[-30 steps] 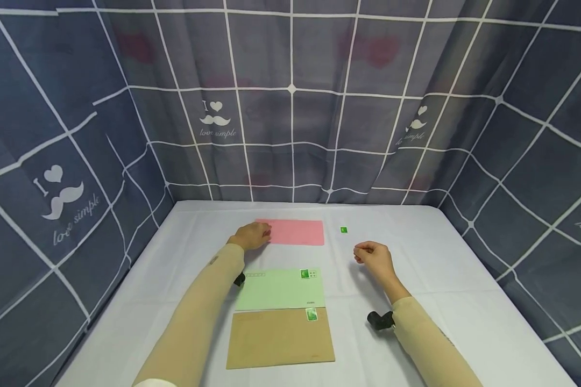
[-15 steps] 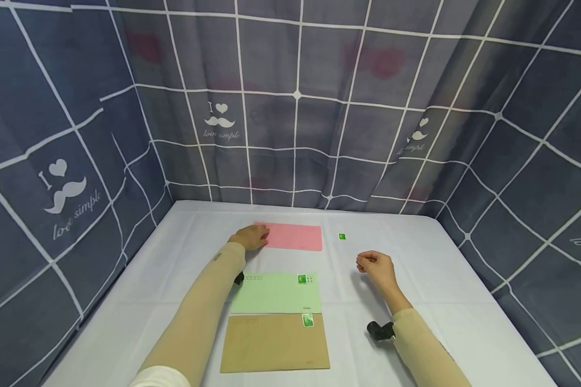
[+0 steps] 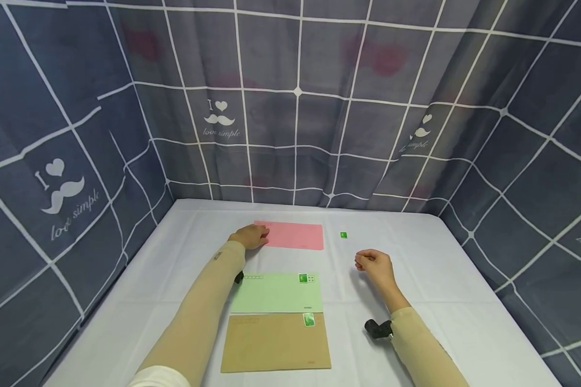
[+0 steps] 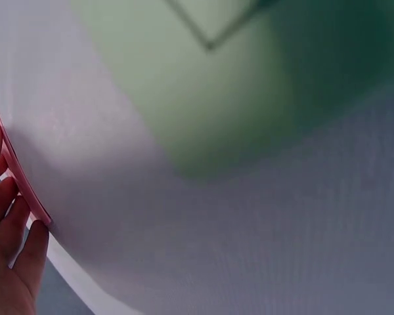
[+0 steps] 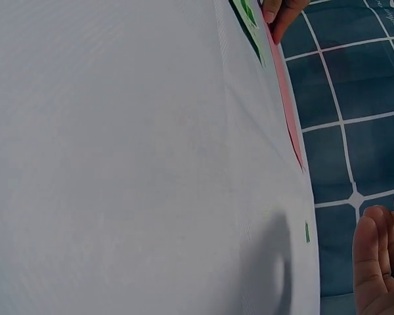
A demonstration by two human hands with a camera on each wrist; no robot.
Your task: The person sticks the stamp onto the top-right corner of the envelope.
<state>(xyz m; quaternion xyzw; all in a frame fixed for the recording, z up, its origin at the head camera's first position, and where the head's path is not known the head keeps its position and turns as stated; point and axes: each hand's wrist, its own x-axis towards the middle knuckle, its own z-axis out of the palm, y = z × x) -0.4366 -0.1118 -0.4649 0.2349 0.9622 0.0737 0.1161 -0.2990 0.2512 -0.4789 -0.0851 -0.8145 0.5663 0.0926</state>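
Note:
My left hand (image 3: 250,236) is at the left end of a pink envelope (image 3: 296,236) at the back of the white table. Its fingers (image 4: 8,216) hold the envelope's edge in the left wrist view. My right hand (image 3: 375,264) hovers over the table on the right, fingers loosely bent, with nothing visible in it. Beyond its fingertips a small green stamp (image 3: 344,235) lies loose, right of the pink envelope. Nearer to me lies a light green envelope (image 3: 277,294) with a green stamp (image 3: 303,278) at its top right.
A brown envelope (image 3: 275,344) with a stamp (image 3: 309,320) at its top right lies just in front of the green one. White cloth covers the table (image 3: 387,226). Dark checked curtains (image 3: 314,129) rise behind it and at both sides.
The head view has shifted slightly. My left hand stays at the pink envelope, my right hand hangs nearly still, and the envelopes and loose stamp keep their places.

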